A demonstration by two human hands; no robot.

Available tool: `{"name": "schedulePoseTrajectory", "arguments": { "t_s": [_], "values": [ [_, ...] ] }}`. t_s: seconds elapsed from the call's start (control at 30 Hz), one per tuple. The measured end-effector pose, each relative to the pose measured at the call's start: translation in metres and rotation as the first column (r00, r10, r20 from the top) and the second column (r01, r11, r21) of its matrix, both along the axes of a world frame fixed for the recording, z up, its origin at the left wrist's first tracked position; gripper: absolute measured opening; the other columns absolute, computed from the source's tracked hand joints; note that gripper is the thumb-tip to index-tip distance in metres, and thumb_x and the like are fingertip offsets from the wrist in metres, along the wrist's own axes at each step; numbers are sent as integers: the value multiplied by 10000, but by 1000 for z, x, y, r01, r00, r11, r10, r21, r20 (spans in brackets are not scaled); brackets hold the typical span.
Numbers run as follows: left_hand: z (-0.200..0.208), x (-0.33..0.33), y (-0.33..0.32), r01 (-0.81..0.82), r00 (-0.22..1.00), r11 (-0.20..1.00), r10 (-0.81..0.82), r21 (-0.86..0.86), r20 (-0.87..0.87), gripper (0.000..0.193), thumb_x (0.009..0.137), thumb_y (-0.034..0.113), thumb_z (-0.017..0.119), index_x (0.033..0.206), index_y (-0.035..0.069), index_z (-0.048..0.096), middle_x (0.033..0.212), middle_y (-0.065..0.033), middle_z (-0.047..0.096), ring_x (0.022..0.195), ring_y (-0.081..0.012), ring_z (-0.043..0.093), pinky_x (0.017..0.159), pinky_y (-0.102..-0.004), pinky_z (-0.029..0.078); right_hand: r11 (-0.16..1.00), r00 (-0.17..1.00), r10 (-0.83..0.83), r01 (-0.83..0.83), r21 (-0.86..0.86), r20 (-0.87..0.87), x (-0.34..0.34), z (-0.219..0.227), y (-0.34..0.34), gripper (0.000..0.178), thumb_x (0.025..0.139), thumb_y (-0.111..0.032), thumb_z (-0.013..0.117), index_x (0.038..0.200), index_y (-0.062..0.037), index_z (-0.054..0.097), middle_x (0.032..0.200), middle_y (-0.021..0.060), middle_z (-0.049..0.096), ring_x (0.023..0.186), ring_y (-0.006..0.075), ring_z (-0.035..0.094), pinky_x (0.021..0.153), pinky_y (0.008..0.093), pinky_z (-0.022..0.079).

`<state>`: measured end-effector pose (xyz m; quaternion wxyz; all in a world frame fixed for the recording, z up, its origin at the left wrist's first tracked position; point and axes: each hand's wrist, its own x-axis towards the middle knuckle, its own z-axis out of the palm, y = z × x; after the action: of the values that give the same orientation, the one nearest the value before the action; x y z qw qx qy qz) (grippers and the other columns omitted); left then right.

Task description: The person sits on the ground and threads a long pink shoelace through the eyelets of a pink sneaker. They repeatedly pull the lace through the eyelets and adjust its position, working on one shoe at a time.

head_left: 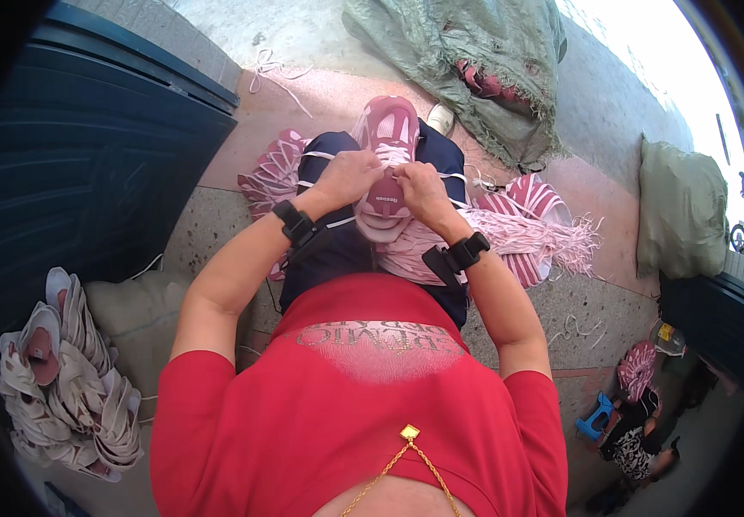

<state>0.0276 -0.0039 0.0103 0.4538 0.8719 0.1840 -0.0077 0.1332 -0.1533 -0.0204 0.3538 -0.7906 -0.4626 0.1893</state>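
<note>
Pink shoe [384,191] bears pale lettering; red shirt [363,414], darker print.

matt fabric-like shoe [384,189], rough woven-plastic sack [441,43], glossy metal necklace [410,432], matt cloth shirt [260,431]

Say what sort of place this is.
Probably an informal shoe workshop: a pink shoe upper sits at centre, pale shoe uppers are heaped at left, and pink pieces show in a green woven sack.
</note>
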Motion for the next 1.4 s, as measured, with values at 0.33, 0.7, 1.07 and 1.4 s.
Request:
{"name": "schedulePoseTrajectory", "arguments": {
  "t_s": [0.33,0.7,1.07,1.4],
  "values": [
    [-2,17,-8,174,960,924,-83,341,-266,213,838,212,570,891,14,628,822,-219,641,814,-393,625,712,-461,490,1000,998,-12,11,-2,-67,0,-1,6,242,775,7,517,1015,-6,546,881,232,602,868,399,564,768,480,443],
    [54,7,41,-93,944,690,-169,-718,-284,239,887,224,613,744,33,611,652,14,565,565,-26,475,489,-175,362,992,994,8,-21,-122,-107,17,38,-19,399,791,-209,671,1138,-24,606,641,85,591,606,213,586,598,329,461],
    [4,-5,16,-135,980,906,63,-402,-187,209,841,202,654,846,-4,691,703,20,605,620,-50,498,555,-228,408,980,846,-81,163,113,-526,17,51,-20,257,914,-206,572,930,34,663,598,-1,547,561,48,474,507,229,385],
    [-12,1,23,-55,974,938,-25,-343,-225,216,842,192,609,790,-9,667,668,23,578,630,-46,479,572,-237,407,984,867,-76,147,106,-493,19,49,-14,281,917,-220,566,1013,28,657,590,17,548,555,66,496,519,248,410]
  ]
}}
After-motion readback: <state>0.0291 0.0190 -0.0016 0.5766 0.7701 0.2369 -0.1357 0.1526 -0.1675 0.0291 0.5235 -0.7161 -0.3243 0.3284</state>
